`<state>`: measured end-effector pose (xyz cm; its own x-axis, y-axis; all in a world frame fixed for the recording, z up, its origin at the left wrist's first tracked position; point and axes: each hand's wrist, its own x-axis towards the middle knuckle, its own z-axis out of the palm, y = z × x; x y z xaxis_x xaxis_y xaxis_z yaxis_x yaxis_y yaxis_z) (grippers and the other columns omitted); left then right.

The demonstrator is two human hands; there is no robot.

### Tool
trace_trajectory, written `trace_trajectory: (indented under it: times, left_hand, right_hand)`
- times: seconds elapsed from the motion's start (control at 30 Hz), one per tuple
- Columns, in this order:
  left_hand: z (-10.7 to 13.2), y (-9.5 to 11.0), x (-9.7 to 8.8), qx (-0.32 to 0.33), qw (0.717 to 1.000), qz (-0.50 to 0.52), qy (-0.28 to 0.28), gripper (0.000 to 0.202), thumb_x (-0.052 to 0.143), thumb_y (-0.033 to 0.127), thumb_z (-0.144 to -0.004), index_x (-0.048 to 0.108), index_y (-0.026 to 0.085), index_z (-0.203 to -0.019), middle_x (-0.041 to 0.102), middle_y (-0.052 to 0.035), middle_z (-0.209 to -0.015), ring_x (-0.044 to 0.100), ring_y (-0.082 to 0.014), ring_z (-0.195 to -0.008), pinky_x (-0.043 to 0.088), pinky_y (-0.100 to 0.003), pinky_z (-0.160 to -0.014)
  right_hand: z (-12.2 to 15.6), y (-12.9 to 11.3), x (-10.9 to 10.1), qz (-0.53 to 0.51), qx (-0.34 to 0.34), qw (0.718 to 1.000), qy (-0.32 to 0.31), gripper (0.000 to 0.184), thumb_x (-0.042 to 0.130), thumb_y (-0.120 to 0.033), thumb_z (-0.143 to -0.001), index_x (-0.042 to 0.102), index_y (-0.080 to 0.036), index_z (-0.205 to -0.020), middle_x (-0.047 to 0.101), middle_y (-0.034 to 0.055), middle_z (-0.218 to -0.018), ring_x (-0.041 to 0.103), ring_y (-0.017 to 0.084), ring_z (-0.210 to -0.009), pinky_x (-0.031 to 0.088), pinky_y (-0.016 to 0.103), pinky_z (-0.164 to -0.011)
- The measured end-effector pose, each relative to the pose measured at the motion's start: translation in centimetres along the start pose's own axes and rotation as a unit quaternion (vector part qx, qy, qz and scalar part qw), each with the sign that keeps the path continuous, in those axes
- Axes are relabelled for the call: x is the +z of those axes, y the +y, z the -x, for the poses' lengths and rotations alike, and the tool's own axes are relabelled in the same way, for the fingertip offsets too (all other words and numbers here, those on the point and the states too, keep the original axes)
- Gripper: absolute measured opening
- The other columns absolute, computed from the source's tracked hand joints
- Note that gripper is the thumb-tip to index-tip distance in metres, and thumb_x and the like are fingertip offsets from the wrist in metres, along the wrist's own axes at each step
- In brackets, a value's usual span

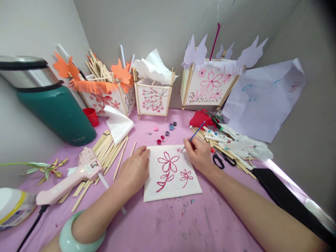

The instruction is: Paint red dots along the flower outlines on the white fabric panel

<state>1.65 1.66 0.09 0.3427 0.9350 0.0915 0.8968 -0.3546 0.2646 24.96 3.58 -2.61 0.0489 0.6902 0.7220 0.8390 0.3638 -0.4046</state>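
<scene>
A square white fabric panel point(157, 190) lies on the table in front of me, with red-pink flowers on its face. My left hand point(135, 168) grips its upper left edge, the fingers curled and partly hidden. Pinched in my right hand point(198, 153) is a thin blue paintbrush point(197, 131), its tip at a small pink flower point(179, 150) near the panel's top right corner. Just beyond the panel sit several little paint pots, among them a red one point(159, 141) and a dark blue one point(171, 127).
Decorated lanterns point(154, 99) stand along the back. To the left are a green bottle point(57, 112), wooden sticks point(111, 148), a pink glue gun point(65, 182) and a white jar point(13, 208). Scissors point(218, 161), markers and more sticks lie beside my right hand.
</scene>
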Motion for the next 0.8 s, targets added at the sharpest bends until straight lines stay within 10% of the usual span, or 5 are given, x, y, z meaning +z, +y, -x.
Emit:
trace_trajectory:
  times: [0.8]
  left_hand:
    - [-0.06,0.17,-0.12,0.0,1.0,0.005,0.0,0.037,0.032,0.016,-0.089,0.055,0.013,-0.118,0.047,-0.013,-0.135,0.055,-0.0275,-0.113,0.044,-0.043,-0.095]
  right_hand:
    - [-0.2,-0.01,0.5,-0.028,0.043,0.999,0.013,0.033,0.051,-0.031,-0.086,0.039,-0.021,-0.057,0.038,-0.0056,-0.05,0.038,0.01,-0.046,0.029,0.025,-0.05]
